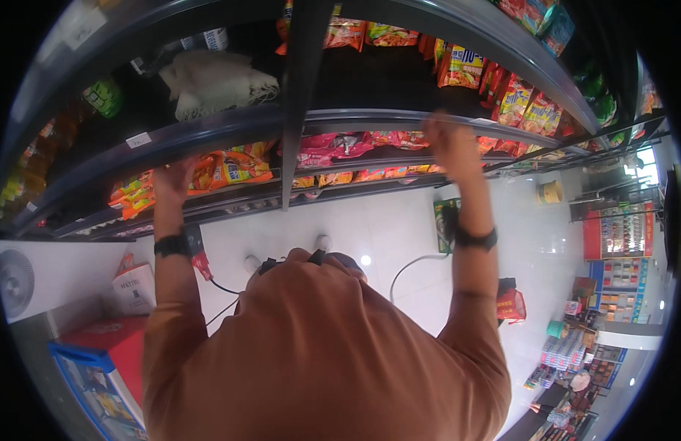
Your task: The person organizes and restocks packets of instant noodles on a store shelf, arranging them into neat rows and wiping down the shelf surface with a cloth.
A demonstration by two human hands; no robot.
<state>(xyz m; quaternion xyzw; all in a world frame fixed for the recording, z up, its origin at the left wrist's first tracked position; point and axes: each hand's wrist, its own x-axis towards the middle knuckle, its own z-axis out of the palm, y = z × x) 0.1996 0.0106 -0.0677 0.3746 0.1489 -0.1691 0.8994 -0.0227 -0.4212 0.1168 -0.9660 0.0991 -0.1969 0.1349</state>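
My left hand (176,178) is at the lower shelf, touching or close beside orange instant-noodle packets (241,167). The shelf edge above and the blur hide what its fingers do. Farther right, my right hand (452,143) is raised at the front edge of the upper shelf (399,116), near pink packets (340,147) on the shelf below. Motion smears its fingers, so I cannot make out whether it holds anything. On the upper shelf, a crumpled pale fringed cloth (215,82) lies left of the upright post, and yellow-and-red noodle packets (461,66) stand to the right.
A dark upright post (300,103) divides the shelving. Green bottles (104,97) stand at the far left. Behind me are a white paper bag (137,288), a red-and-blue freezer (109,353) and a green box (445,220). Cables (410,266) cross the white floor.
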